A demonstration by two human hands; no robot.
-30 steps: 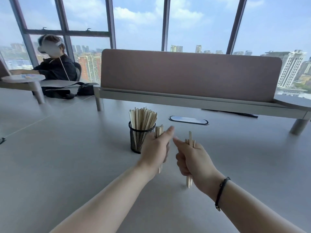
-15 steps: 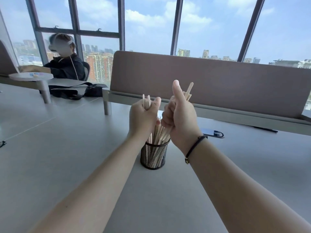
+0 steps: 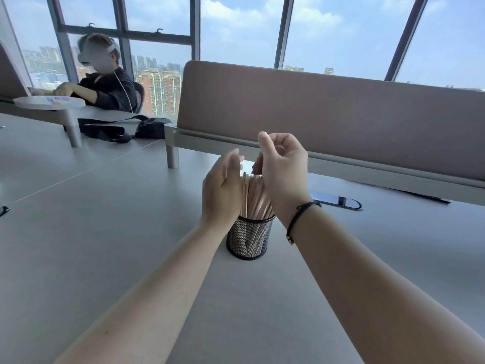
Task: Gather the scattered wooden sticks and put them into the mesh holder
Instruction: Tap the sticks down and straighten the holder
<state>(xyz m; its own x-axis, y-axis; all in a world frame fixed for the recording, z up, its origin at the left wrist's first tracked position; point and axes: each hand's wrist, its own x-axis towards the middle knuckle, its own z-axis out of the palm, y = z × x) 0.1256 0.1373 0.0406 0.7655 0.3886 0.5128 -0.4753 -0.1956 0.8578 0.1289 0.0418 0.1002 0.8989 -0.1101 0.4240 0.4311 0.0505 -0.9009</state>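
Wooden sticks (image 3: 256, 197) stand between the left hand (image 3: 221, 194) and the right hand (image 3: 284, 170), both loose and holding nothing; I judge it good to press the fanned tops gently together. They stand nearly upright, tips up and leaning a little, in the mesh holder (image 3: 249, 239) mid-desk (image 3: 105, 232).

Sticks (image 3: 256, 195) (tips) behind hands
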